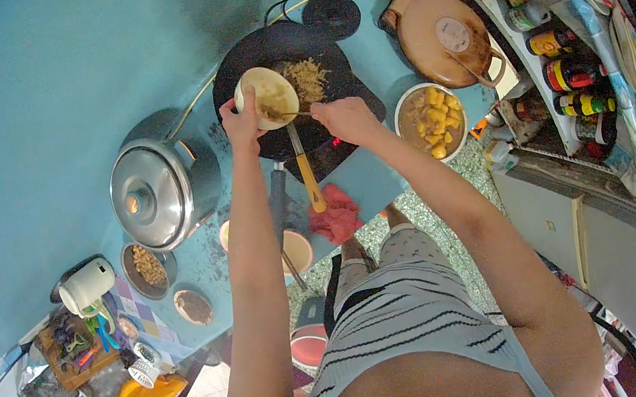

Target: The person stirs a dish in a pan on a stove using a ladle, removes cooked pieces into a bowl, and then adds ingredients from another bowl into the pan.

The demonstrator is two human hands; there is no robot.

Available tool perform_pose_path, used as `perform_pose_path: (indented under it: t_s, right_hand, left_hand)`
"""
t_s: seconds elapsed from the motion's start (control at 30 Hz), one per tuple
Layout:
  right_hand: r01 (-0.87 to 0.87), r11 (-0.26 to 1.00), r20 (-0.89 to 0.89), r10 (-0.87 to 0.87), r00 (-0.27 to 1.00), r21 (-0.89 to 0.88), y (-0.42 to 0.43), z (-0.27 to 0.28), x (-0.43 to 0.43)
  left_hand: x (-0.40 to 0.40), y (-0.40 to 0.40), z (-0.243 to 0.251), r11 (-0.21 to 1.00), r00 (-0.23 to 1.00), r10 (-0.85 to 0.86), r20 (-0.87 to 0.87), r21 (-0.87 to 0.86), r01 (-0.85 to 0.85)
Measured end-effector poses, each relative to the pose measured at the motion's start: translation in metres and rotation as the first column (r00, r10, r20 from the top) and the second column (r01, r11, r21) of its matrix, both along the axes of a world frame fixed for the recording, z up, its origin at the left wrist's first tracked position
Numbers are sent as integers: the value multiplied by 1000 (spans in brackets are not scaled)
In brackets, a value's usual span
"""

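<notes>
My left hand [242,124] grips a cream-coloured bowl [269,88] by its rim and tilts it over a dark wok [234,55]. Some brownish food clings inside the bowl. My right hand [348,121] holds a thin utensil [297,114], its end inside the bowl; whether it is a spoon or chopsticks I cannot tell. A heap of pale brown shredded or minced food [307,79] lies in the wok. A spatula with a yellow handle [309,181] rests in the wok, its handle pointing towards me. The wok's own dark handle [278,189] passes beside my left forearm.
Left stands a lidded steel pot [150,195], near a bowl of peanuts [148,270]. To the right are a bowl of yellow chunks in water [434,122] and an upside-down tan pan [443,39]. A red cloth [334,213] lies at the counter edge. Shelves hold sauce bottles [571,74].
</notes>
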State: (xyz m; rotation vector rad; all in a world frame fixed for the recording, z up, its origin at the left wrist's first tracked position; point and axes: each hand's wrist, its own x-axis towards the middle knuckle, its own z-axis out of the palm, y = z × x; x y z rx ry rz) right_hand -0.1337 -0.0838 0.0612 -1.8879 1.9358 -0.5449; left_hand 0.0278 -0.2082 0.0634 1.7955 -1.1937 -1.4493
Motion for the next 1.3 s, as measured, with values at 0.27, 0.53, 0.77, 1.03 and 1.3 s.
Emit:
perform_pose_path:
  t_s: [0.27, 0.53, 0.77, 1.03, 1.3]
  right_hand:
    - [72, 996, -140, -78, 987, -51, -1, -11, -9]
    - [-26, 998, 297, 10, 955, 49, 3, -1, 12]
    - [63, 995, -57, -67, 996, -75, -2, -6, -10]
    - [112, 990, -47, -116, 992, -83, -2, -20, 16]
    - [175, 973, -60, -185, 981, -148, 3, -15, 14]
  left_hand:
    - [-4, -5, -3, 998, 995, -27, 95, -47, 31]
    - [8, -11, -8, 987, 950, -20, 310, -143, 67]
    - [13, -3, 0, 997, 995, -51, 82, -49, 55]
    - [18, -4, 9, 989, 994, -93, -59, 111, 99]
    - [21, -10, -6, 999, 983, -14, 181, -35, 21]
